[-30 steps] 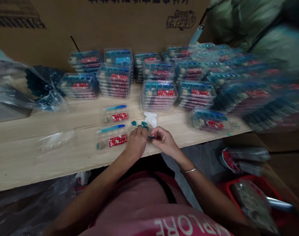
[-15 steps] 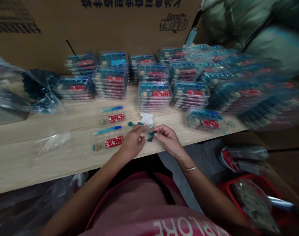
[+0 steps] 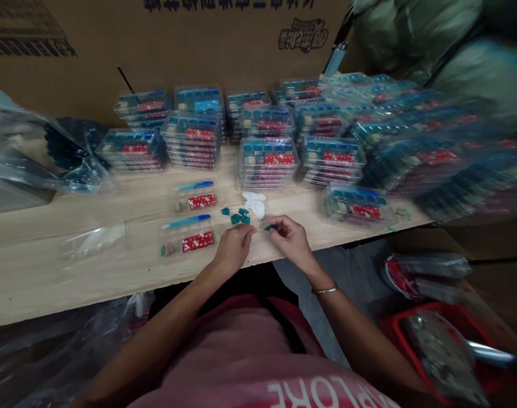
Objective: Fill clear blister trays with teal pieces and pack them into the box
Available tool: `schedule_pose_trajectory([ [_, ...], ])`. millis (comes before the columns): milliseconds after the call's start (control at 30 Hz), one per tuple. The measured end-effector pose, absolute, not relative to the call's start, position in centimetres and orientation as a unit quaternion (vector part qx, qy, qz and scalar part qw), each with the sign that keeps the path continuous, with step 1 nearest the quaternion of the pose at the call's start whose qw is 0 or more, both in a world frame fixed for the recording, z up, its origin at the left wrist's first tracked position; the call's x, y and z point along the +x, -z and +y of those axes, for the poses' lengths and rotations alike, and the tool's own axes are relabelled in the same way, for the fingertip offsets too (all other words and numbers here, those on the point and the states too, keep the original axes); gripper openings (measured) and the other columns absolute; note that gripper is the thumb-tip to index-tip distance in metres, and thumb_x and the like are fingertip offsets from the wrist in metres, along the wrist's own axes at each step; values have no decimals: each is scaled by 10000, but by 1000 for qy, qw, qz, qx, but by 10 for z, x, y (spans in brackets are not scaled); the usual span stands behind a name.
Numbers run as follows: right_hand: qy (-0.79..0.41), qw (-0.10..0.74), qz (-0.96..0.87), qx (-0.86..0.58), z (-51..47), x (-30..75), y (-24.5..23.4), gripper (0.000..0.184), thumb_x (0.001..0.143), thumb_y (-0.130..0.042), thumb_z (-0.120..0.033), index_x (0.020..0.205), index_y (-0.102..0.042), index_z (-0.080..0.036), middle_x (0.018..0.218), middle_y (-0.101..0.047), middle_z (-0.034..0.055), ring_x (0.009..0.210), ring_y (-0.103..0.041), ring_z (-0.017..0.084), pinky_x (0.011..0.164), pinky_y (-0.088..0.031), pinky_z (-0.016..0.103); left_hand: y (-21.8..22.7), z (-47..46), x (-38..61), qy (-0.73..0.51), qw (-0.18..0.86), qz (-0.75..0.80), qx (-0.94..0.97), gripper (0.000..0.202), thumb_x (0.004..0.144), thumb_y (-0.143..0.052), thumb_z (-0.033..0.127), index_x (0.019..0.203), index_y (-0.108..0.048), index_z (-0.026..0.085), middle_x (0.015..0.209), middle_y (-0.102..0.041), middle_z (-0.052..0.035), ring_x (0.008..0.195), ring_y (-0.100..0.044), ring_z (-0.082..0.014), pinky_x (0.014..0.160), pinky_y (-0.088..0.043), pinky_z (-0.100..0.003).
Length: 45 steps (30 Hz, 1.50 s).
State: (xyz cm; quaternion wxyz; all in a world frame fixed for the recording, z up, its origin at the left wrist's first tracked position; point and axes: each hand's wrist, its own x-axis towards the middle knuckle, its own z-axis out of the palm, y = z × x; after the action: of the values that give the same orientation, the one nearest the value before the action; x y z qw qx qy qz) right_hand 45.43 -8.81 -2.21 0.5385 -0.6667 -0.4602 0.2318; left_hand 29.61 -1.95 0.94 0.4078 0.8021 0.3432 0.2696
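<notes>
My left hand [image 3: 235, 247] rests on the wooden table [image 3: 50, 266] with its fingers curled together, just below a few small teal pieces [image 3: 236, 216]. My right hand [image 3: 289, 237] pinches a small teal piece [image 3: 272, 228] between thumb and fingers. Left of my hands lie two clear plastic trays, the nearer tray [image 3: 186, 236] and the farther tray [image 3: 194, 196], each with a blue pen and a red patterned item inside. A crumpled white scrap [image 3: 255, 203] lies beyond the teal pieces.
Many stacks of filled clear trays [image 3: 266, 161] crowd the back and right of the table before a cardboard box [image 3: 177, 45]. Clear plastic bags [image 3: 33, 158] lie at the left; an empty clear tray [image 3: 92, 241] sits nearby. A red basket [image 3: 436, 351] stands lower right.
My hands have drawn slightly apart. The teal piece that was between both hands is now in my right hand alone, and more loose teal pieces show beyond my left fingers.
</notes>
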Motion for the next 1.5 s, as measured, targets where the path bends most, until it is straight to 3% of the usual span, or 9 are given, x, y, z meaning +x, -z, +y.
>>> schedule_pose_trajectory([
  [167, -204, 546, -446, -679, -83, 462, 23, 138, 697, -560, -268, 801, -627, -206, 705, -598, -11, 603, -518, 130, 602, -427, 273, -14, -21, 292, -238, 396, 306, 833, 228, 874, -438, 159, 832, -661, 190, 769, -683, -40, 730, -639, -172, 728, -494, -282],
  [333, -352, 583, -415, -604, -89, 456, 10, 243, 695, -690, -375, 859, -627, -206, 615, -569, -44, 579, -541, 123, 601, -463, 271, -13, -18, 291, -257, 358, 327, 836, 264, 762, -557, 110, 996, -661, 175, 1084, -652, -89, 866, -641, -188, 760, -518, -310],
  [433, -419, 597, -391, -562, -95, 448, 3, 306, 695, -732, -435, 871, -619, -212, 665, -607, -34, 620, -588, 126, 657, -507, 289, -12, -21, 293, -293, 476, 307, 770, 249, 763, -619, 193, 1008, -659, 173, 987, -676, -67, 736, -633, -149, 678, -519, -280],
  [567, -418, 581, -428, -551, -97, 439, -8, 314, 736, -707, -486, 856, -607, -215, 726, -644, -8, 653, -614, 140, 662, -515, 298, -12, -23, 295, -323, 672, 286, 602, 152, 694, -714, 251, 794, -648, 157, 712, -662, -4, 662, -630, -128, 691, -519, -271],
  [767, -257, 491, -588, -590, -99, 437, -17, 154, 846, -611, -352, 774, -611, -217, 767, -599, 14, 691, -567, 147, 623, -451, 274, -14, -24, 291, -370, 681, 322, 544, 162, 615, -774, 216, 697, -648, 157, 660, -645, 20, 612, -575, -88, 635, -454, -225],
  [1000, -365, 480, -576, -552, -97, 429, -7, 182, 837, -628, -400, 864, -602, -222, 742, -639, 8, 650, -596, 156, 606, -475, 277, -14, -32, 272, -359, 744, 291, 483, 300, 578, -823, 338, 750, -659, 155, 717, -654, 8, 674, -593, -110, 720, -470, -271],
  [1233, -222, 348, -762, -499, -97, 400, -33, 77, 843, -521, -177, 781, -512, -222, 802, -557, 24, 723, -545, 159, 648, -422, 279, -17, -49, 229, -300, 773, 317, 461, 415, 593, -811, 494, 741, -652, 141, 692, -617, 7, 641, -541, -93, 668, -424, -239],
  [1367, -251, 340, -792, -441, -92, 373, -45, 106, 854, -493, -135, 797, -479, -224, 818, -530, 19, 735, -526, 146, 657, -419, 262, -25, -51, 194, -241, 807, 273, 464, 408, 635, -799, 475, 739, -578, 148, 652, -533, 40, 592, -482, -71, 605, -384, -211],
  [1500, -303, 339, -798, -395, -84, 347, -52, 127, 845, -480, -124, 766, -449, -219, 791, -518, 11, 717, -502, 134, 644, -415, 248, -32, -52, 164, -259, 774, 267, 513, 404, 680, -777, 446, 696, -490, 161, 700, -501, 38, 641, -447, -76, 618, -355, -206],
])
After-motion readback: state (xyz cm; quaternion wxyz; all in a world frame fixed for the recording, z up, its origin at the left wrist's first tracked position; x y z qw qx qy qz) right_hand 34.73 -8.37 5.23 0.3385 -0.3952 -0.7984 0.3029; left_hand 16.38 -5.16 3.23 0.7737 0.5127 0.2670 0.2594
